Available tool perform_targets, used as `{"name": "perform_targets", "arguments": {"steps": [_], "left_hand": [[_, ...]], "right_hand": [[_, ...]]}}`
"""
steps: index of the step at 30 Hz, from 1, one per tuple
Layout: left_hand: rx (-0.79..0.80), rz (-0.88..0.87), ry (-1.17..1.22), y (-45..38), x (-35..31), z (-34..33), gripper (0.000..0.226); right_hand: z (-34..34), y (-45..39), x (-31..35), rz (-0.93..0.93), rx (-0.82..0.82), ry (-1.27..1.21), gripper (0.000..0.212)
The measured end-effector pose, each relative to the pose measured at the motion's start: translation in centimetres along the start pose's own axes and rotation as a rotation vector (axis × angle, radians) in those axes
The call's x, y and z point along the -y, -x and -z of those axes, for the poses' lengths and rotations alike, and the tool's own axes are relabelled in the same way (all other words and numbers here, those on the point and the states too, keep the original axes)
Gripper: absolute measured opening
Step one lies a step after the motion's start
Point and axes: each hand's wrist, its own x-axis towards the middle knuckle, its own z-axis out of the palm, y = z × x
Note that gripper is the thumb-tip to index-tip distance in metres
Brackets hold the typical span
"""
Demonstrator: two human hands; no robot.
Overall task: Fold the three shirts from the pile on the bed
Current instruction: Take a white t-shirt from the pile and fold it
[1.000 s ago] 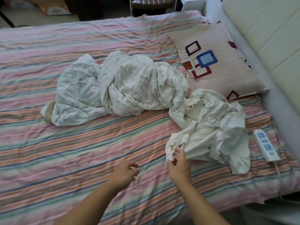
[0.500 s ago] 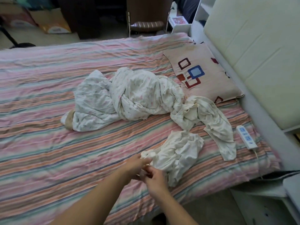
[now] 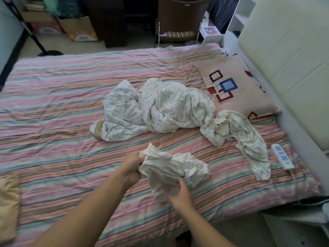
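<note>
Two hands, one crumpled shirt, big bed. Striped pink, green and orange bed cover (image 3: pixel 62 107) fills most of the frame, flat and mostly bare at left and centre, likely the folding area. Cream padded headboard (image 3: pixel 284 56) runs down the right edge. Large white floral-print bedding bundle (image 3: pixel 160 107) sits mid-frame, twisted into a lump, probably just shoved back out of the way. Beige pillow with red and blue square prints (image 3: pixel 236 88) lies upper right against the headboard. Cream-white garment with long trailing end (image 3: pixel 249 139) drapes from the bundle's right side toward lower right; looks like what remains of the pile, though how many shirts are in it I cannot tell. Crumpled cream-white shirt (image 3: pixel 174 168) is at lower centre, apart from that pile and bunched, with most of it resting on the cover. Left hand (image 3: pixel 130 168) is closed in a fist on its left edge. Right hand (image 3: pixel 181 193) pinches its lower edge with curled fingers. Judgement: hunting for a hem or shoulder seam to shake it open, folding not yet begun. Pale yellow folded cloth (image 3: pixel 8 202) sits at far lower left edge. White power strip with blue sockets (image 3: pixel 282 156) lies at right, near the trailing garment; its cord could snag a spread shirt.
</note>
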Motion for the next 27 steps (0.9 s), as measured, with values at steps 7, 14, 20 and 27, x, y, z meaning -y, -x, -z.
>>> {"name": "perform_targets", "arguments": {"steps": [7, 14, 20, 27], "left_hand": [[0.125, -0.003, 0.398, 4.8, -6.4, -2.6, 0.036], [0.158, -0.235, 0.218, 9.4, -11.3, -2.1, 0.061], [0.110, -0.340, 0.217, 12.8, -13.5, 0.2, 0.042], [0.127, -0.389, 0.021, 15.0, -15.4, 3.0, 0.029]], "right_hand": [[-2.9, 0.6, 2.0, 0.210, 0.230, 0.235, 0.071], [-5.8, 3.7, 9.5, 0.277, 0.047, -0.269, 0.070], [-3.4, 6.6, 16.8, 0.518, -0.030, -0.262, 0.059], [-0.6, 8.5, 23.7, 0.792, -0.133, -0.239, 0.024]]}}
